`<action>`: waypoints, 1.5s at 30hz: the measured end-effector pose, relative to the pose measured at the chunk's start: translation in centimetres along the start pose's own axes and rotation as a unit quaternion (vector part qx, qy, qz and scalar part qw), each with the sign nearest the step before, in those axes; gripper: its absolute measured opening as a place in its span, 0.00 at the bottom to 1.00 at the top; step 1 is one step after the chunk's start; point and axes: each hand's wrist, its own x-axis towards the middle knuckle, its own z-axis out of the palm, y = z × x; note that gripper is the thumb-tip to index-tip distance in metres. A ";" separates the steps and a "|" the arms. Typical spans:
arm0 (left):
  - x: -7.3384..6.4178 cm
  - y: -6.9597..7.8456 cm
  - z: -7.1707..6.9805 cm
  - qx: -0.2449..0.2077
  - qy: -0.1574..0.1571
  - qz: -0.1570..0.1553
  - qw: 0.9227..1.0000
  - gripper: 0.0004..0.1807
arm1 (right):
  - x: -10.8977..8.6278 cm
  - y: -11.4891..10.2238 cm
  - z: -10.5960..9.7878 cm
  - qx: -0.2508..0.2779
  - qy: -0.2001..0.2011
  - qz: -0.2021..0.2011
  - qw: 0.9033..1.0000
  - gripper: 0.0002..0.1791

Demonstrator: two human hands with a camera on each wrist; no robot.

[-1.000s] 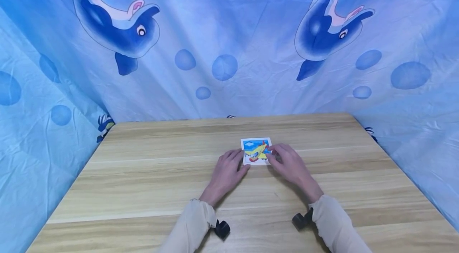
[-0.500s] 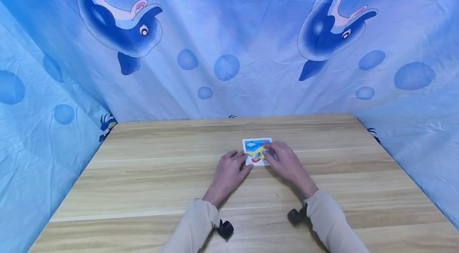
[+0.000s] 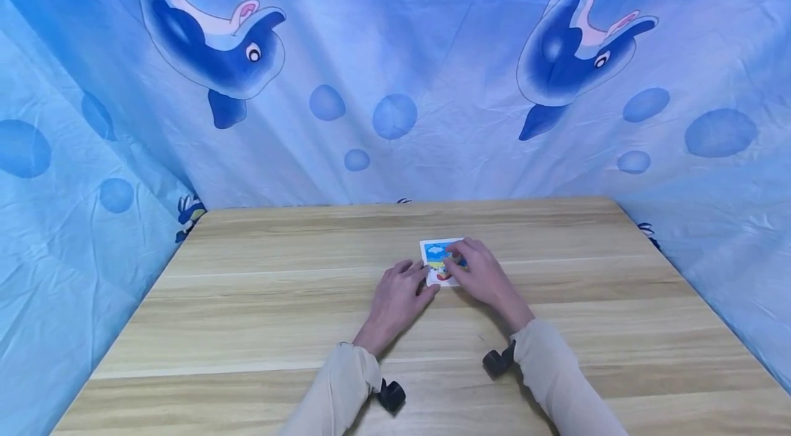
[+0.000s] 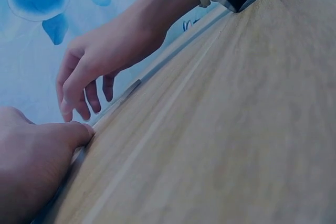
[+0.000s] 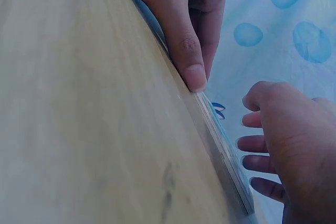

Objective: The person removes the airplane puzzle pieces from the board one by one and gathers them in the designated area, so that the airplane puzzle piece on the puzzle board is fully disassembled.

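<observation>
A small square picture board (image 3: 434, 250) lies flat on the wooden table, showing a yellow airplane under a cloud inside a white border. My left hand (image 3: 397, 297) holds it at its left side, thumb along the near edge and fingers at the left edge. In the right wrist view that thumb presses against the layered board edge (image 5: 226, 153). Over the right half of the picture hovers my right hand (image 3: 484, 278), covering much of the plane. Its fingers hang loosely apart above the board in the left wrist view, and nothing shows between them.
The wooden table (image 3: 259, 305) stretches well beyond both hands. Behind it and at its sides hangs a blue curtain (image 3: 346, 31) printed with dolphins and bubbles. A black wrist camera (image 3: 391, 396) sits on the left wrist, another black camera (image 3: 498, 360) on the right.
My right hand has moved left across the board, from its right edge to over the airplane, covering more of it. The left hand keeps its place at the board's left side.
</observation>
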 end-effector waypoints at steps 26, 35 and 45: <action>0.0 0.0 0.3 -0.004 0.025 0.027 0.999 0.22 | 2.2 -0.4 1.9 -0.072 -0.027 0.003 0.997 0.14; 0.0 -0.2 0.4 -0.007 0.036 0.035 0.999 0.21 | 2.7 -0.7 2.2 -0.093 -0.047 0.010 0.995 0.16; 0.1 -0.2 0.5 -0.008 0.036 0.034 0.999 0.21 | 3.0 -1.0 2.3 -0.128 -0.063 0.012 0.990 0.17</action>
